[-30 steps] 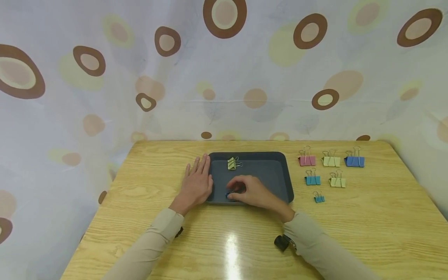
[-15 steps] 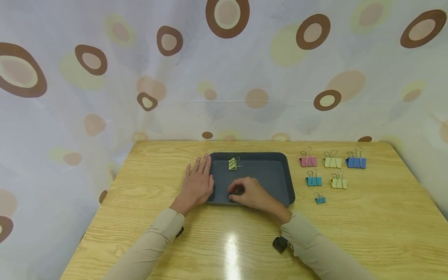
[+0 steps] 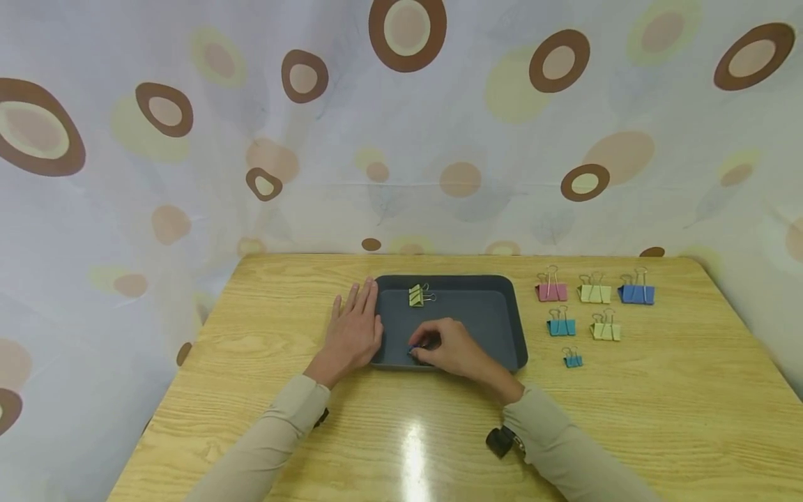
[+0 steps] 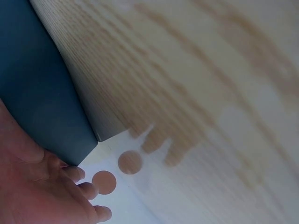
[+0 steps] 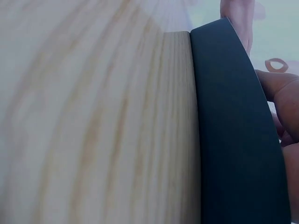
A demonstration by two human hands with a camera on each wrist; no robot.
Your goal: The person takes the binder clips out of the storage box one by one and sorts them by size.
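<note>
My right hand (image 3: 448,346) is over the near left part of a dark grey tray (image 3: 483,307). Its thumb and fingers pinch a small blue binder clip (image 3: 412,350), mostly hidden behind the fingertips. Spread flat against the tray's left side, my left hand (image 3: 354,331) has straight fingers along the rim. A yellow-green binder clip (image 3: 417,295) lies in the tray near its far left corner. The left wrist view shows the left hand (image 4: 42,191) beside the tray wall; in the right wrist view the wall hides part of the right hand (image 5: 287,107).
Right of the tray, binder clips stand in rows: pink (image 3: 551,292), pale yellow (image 3: 594,293) and blue (image 3: 637,294) at the back, then teal (image 3: 561,327) and pale yellow (image 3: 606,331), with a small teal clip (image 3: 573,361) in front. A patterned curtain (image 3: 401,139) hangs behind the wooden table (image 3: 251,314).
The right thumb and fingers have drawn slightly closer together around the small blue binder clip, over the same spot in the tray. My left hand has stayed at the rim.
</note>
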